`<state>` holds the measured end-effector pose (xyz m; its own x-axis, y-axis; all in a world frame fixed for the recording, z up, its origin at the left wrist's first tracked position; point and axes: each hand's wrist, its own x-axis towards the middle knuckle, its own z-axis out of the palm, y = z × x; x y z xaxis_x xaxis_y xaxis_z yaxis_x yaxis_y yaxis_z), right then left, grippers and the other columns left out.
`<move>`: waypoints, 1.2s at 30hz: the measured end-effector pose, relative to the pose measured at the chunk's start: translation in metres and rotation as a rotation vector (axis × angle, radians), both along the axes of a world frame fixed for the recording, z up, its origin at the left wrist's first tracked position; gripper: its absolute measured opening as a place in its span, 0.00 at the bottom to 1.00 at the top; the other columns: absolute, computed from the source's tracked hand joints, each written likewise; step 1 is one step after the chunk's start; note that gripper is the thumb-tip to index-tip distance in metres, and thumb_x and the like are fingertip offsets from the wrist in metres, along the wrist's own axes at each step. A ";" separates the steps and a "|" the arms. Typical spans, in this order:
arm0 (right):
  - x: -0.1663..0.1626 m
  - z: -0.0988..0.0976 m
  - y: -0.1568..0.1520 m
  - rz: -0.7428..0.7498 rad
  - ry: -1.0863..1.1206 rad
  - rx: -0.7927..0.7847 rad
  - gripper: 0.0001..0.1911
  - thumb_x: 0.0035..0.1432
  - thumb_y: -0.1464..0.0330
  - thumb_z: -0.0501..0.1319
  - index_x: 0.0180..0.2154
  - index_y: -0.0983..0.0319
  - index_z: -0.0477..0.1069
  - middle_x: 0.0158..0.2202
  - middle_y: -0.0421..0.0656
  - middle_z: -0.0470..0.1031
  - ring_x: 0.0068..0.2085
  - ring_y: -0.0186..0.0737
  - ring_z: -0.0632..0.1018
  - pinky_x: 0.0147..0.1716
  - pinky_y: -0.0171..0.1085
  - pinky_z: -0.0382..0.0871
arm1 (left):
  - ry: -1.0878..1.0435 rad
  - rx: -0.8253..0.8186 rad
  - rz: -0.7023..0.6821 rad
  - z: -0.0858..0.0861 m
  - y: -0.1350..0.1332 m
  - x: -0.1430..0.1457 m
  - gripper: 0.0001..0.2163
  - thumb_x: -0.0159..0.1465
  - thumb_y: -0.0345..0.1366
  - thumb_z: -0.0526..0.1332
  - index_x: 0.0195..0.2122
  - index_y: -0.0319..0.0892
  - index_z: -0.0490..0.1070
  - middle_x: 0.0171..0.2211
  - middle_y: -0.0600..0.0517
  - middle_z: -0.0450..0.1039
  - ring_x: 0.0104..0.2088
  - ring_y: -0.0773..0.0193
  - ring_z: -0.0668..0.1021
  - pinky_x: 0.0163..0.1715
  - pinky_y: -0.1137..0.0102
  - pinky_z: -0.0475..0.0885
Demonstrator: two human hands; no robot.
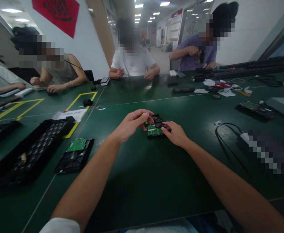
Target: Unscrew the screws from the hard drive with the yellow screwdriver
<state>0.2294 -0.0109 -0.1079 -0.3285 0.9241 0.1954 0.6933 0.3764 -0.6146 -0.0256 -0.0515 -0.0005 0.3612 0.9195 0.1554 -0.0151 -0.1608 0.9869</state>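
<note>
Nearer than the held hard drive [155, 128] and to its left: a second drive [75, 155], green board up, just beside a long black tray [32, 152]. The hard drive itself has a black casing with a green circuit board facing up. It lies flat on the green table [137, 181], gripped at its left edge by the curled left hand [132, 124], which has something small and yellow at its fingertips, and at its right edge by the right hand [174, 132]. To its right is a looped black cable [226, 139]; beyond it, a seated person in a white shirt [133, 63].
</note>
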 end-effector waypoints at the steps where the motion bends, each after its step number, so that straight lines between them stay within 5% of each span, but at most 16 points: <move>1: 0.000 0.000 0.000 0.000 0.004 0.003 0.22 0.71 0.60 0.59 0.61 0.62 0.72 0.51 0.50 0.76 0.44 0.43 0.78 0.46 0.43 0.74 | -0.029 -0.028 -0.012 0.001 -0.001 0.001 0.17 0.68 0.48 0.66 0.49 0.41 0.76 0.42 0.45 0.79 0.44 0.58 0.78 0.35 0.69 0.75; 7: 0.000 0.000 0.000 0.002 0.009 -0.009 0.23 0.71 0.59 0.59 0.62 0.62 0.72 0.51 0.51 0.76 0.45 0.44 0.78 0.47 0.44 0.74 | -0.158 -0.122 0.016 0.001 -0.002 0.001 0.13 0.67 0.44 0.67 0.43 0.41 0.69 0.44 0.42 0.81 0.46 0.55 0.81 0.37 0.65 0.78; 14: -0.001 -0.001 0.001 -0.008 0.001 -0.017 0.23 0.70 0.59 0.60 0.61 0.61 0.72 0.52 0.51 0.76 0.46 0.45 0.79 0.48 0.44 0.74 | 0.058 0.009 -0.002 0.005 -0.001 -0.002 0.12 0.68 0.44 0.64 0.43 0.40 0.79 0.46 0.45 0.77 0.44 0.60 0.77 0.36 0.70 0.75; 19: 0.000 -0.002 0.001 -0.011 0.001 -0.005 0.22 0.71 0.60 0.59 0.61 0.62 0.72 0.51 0.51 0.76 0.46 0.44 0.79 0.47 0.44 0.74 | -0.027 -0.060 -0.006 0.008 -0.003 -0.002 0.13 0.68 0.45 0.64 0.47 0.42 0.76 0.44 0.45 0.77 0.44 0.57 0.78 0.32 0.69 0.76; 26: 0.001 -0.004 0.002 -0.007 0.012 -0.001 0.22 0.71 0.59 0.59 0.61 0.62 0.72 0.51 0.49 0.76 0.46 0.42 0.79 0.47 0.43 0.74 | -0.169 -0.084 -0.047 0.003 0.000 -0.001 0.10 0.70 0.42 0.62 0.45 0.41 0.74 0.43 0.46 0.78 0.49 0.57 0.79 0.46 0.63 0.78; 36: 0.001 -0.003 0.001 -0.001 0.011 0.017 0.22 0.71 0.59 0.59 0.61 0.62 0.72 0.51 0.49 0.77 0.45 0.42 0.79 0.47 0.43 0.74 | 0.056 0.055 0.021 0.000 0.004 -0.003 0.15 0.70 0.48 0.62 0.43 0.43 0.80 0.44 0.47 0.77 0.43 0.61 0.76 0.39 0.69 0.73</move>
<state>0.2301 -0.0100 -0.1108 -0.3259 0.9208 0.2142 0.6869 0.3863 -0.6156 -0.0287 -0.0479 -0.0008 0.3513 0.9175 0.1864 0.0435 -0.2149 0.9757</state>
